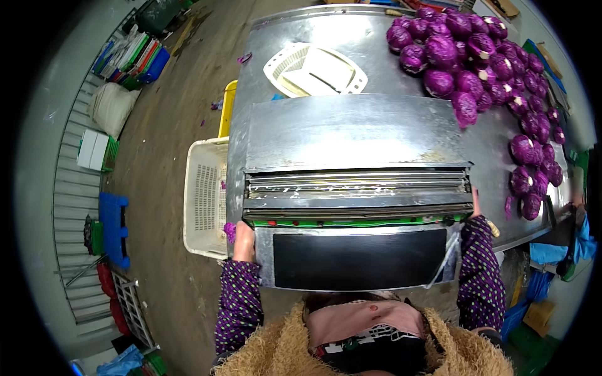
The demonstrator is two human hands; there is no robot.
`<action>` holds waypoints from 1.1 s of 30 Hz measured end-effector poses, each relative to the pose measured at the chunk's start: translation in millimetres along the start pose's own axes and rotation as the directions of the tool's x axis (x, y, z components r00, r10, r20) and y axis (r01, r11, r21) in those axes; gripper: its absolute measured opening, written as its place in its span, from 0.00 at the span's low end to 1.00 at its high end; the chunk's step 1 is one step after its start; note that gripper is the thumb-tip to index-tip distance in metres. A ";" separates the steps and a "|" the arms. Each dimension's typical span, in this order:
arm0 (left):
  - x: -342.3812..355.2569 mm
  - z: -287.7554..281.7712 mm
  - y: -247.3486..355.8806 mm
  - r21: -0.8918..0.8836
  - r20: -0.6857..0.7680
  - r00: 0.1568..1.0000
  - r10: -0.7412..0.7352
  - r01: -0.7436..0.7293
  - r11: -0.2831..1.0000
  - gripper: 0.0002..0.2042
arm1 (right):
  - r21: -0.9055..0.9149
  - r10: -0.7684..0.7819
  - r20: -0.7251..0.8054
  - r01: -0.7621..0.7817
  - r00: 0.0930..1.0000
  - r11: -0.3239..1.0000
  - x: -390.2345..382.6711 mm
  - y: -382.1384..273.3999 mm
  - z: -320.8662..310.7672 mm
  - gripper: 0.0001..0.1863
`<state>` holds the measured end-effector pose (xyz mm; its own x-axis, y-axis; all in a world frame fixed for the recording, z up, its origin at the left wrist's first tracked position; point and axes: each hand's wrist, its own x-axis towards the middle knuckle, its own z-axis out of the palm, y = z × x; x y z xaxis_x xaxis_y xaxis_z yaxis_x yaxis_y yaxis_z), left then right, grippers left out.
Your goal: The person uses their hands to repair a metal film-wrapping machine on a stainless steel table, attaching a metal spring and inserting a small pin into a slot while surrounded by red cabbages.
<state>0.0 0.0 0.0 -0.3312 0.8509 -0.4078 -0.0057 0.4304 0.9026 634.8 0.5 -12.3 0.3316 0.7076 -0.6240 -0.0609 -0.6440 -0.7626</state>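
My left hand (244, 239) grips the left side of a steel film-wrapping machine (351, 131), its fingers partly hidden. My right hand (476, 200) holds the machine's right side, mostly behind its edge. The machine lies crosswise before me, with slotted rollers, a green strip with small knobs and a black front plate (359, 260). It is on or over the near part of a steel table (376, 31); its underside is out of sight. A purple cabbage scrap (229, 232) is beside my left hand.
Purple cabbages (442, 51) crowd the table's right side; a white plastic basket (295, 56) sits at the back. A white crate (193, 188) and yellow crate (227, 103) stand left of the table. Beyond are a blue pallet (113, 229), stacked crates (153, 66) and a sack (113, 106).
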 end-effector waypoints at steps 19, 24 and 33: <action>3.4 16.7 144.7 0.657 0.417 0.428 0.802 -0.752 0.060 0.05 | -0.631 -0.780 -0.116 0.561 0.615 0.536 -114.0 -105.9 62.4 0.10; -2.0 12.3 177.9 0.634 0.503 0.418 0.756 -0.773 0.005 0.12 | -0.673 -0.767 -0.093 0.528 0.635 0.518 -114.4 -119.0 58.2 0.18; 32.5 14.9 260.6 0.586 0.105 0.875 0.472 -0.438 0.682 0.18 | -0.242 -0.682 -0.159 0.641 0.714 0.728 -124.9 -203.5 59.8 0.23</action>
<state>1.8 144.2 219.9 -0.1933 0.9796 0.0544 0.6940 0.0973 0.7134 549.5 60.6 210.6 0.4280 0.8980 0.1016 0.3966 -0.0856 -0.9140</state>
